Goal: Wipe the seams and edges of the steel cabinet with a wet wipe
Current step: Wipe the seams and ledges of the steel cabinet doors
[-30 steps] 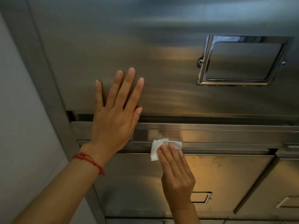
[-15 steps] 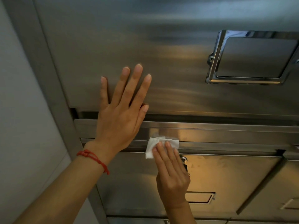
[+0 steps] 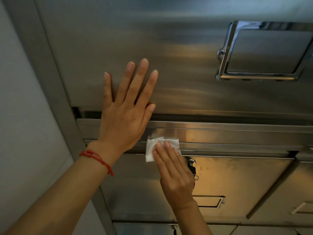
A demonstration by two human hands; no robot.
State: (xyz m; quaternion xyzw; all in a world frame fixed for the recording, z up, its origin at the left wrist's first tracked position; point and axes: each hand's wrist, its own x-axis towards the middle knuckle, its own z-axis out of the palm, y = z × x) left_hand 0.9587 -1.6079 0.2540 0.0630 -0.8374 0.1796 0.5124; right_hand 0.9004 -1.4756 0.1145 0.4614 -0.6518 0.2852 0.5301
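Pressing flat, the right hand point(image 3: 176, 177) pins the wipe point(image 3: 158, 147) against the steel with straight fingers point(image 3: 166, 150), nothing curled round it, just fingertip pressure. The wipe sits bunched on the horizontal ledge point(image 3: 237, 147) of the cabinet point(image 3: 186, 53), its left part poking out from under the fingers and drooping below that edge. It looks light, limp and damp, so I'd judge it will drag and fold unless the pads keep it spread; best held under two or three fingertips near its middle, with enough cloth ahead to push into the seam point(image 3: 220, 117). The steel looks hard and slick, and the ledge corners may be sharp, so steady pressure seems wiser than force.

Just right of the wrist, a key point(image 3: 192, 164) hangs in a lock, close enough to snag the cloth. Up and left, the left hand point(image 3: 126, 116) lies spread and flat on the upper door, bracing, holding nothing, a red cord point(image 3: 96, 158) round its wrist. Far up right, a chrome recessed handle point(image 3: 265, 51) gleams. No brand, label or writing can be read anywhere.
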